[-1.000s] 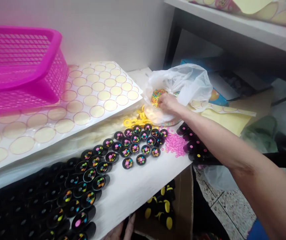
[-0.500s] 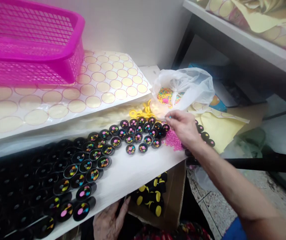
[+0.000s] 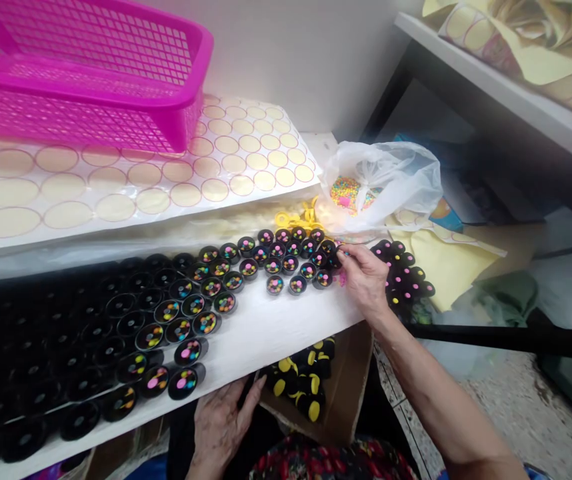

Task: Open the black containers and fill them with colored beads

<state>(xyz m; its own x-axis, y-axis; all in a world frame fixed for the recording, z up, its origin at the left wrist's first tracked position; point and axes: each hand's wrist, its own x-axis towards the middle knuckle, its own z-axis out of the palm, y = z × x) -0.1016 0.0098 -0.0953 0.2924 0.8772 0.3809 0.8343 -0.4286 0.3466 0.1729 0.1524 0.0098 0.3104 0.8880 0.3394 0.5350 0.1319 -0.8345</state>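
Note:
My right hand point(image 3: 365, 279) is pinched closed over the right end of a cluster of small black cups point(image 3: 286, 263) with coloured beads inside, on a white board point(image 3: 266, 337). What its fingertips hold is too small to name. A clear plastic bag of coloured beads point(image 3: 351, 193) lies just behind it. My left hand point(image 3: 221, 420) rests at the board's front edge, fingers partly spread, holding nothing. Many more black cups point(image 3: 116, 327) fill the board's left side.
A pink mesh basket point(image 3: 81, 73) sits on a sheet of round stickers point(image 3: 166, 180) at the back left. Yellow rings point(image 3: 293, 217) lie by the bag. A cardboard box of black and yellow caps point(image 3: 306, 387) sits below the board. A shelf point(image 3: 501, 93) stands at the right.
My right hand came out of the bead bag and moved down to the cups at the board's right end. My left hand came further into view at the front edge.

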